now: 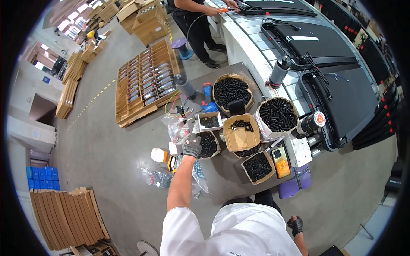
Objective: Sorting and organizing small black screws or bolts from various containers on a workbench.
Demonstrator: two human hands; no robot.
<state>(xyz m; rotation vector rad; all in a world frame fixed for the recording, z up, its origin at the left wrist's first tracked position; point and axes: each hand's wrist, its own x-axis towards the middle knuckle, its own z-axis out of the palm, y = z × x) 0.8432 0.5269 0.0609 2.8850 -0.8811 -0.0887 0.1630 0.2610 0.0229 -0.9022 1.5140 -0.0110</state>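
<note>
Here's the left hand [191, 146], gloved in grey, over at the left side of the tabletop [226, 179], right up against the near-left rim of a paper-lined container [218, 150] heaped with black screw-like pieces. That container sits just to the hand's right, with the black pieces inside reaching close to the gloved fingers. Is the hand grasping something? Can't tell; the back of the glove covers whatever is under the fingers. A clear plastic bag [177, 129] lies just beyond the fingertips, and a white box [209, 129] of small dark parts stands beyond and to the right. Closer in, a white-and-orange container [159, 155] is left of the wrist.

Look at the left arm: a bare forearm reaching forward and slightly inward from a white sleeve, back of the hand up, fingers pointing away from the body.

And the right hand [294, 225]? Well apart from all this, low beside the body, off the tabletop, in a dark fingerless glove. Its fingers are bent inward; whether they enclose anything can't be told. Nearest above it hangs a purple object [294, 183], by the tabletop's near-right corner.
</note>
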